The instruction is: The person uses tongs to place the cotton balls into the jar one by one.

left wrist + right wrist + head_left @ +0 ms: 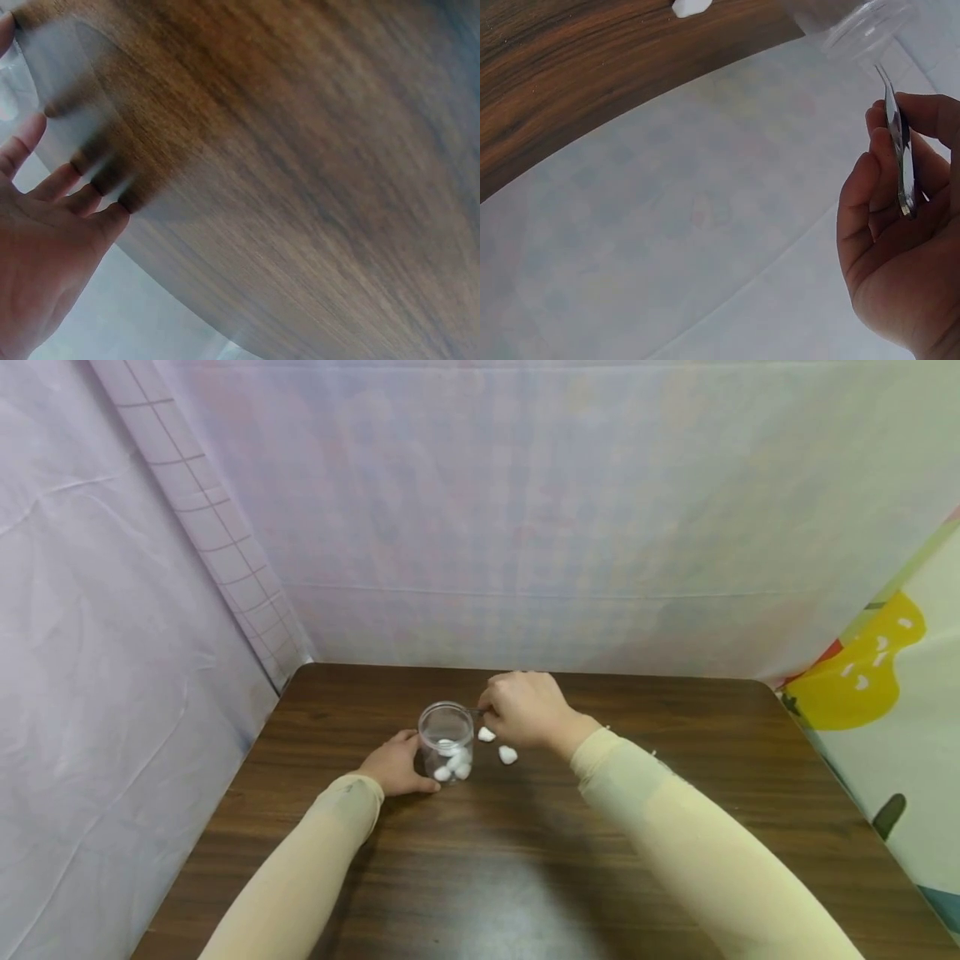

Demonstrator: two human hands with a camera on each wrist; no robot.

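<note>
Tweezers (907, 176) sit pinched in my right hand (525, 706), tips near the jar (446, 725) — my left hand (393, 766) spreads around its side, probably for steadiness; 2 white pieces (507, 755) lie outside.

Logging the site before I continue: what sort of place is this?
Probably a makeshift, screened-off indoor work area: a wood-grain table, a pale checked backdrop behind it and a creased white sheet on the left.

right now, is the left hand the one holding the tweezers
No, the right hand holds the silver tweezers between its thumb and fingers.
</note>
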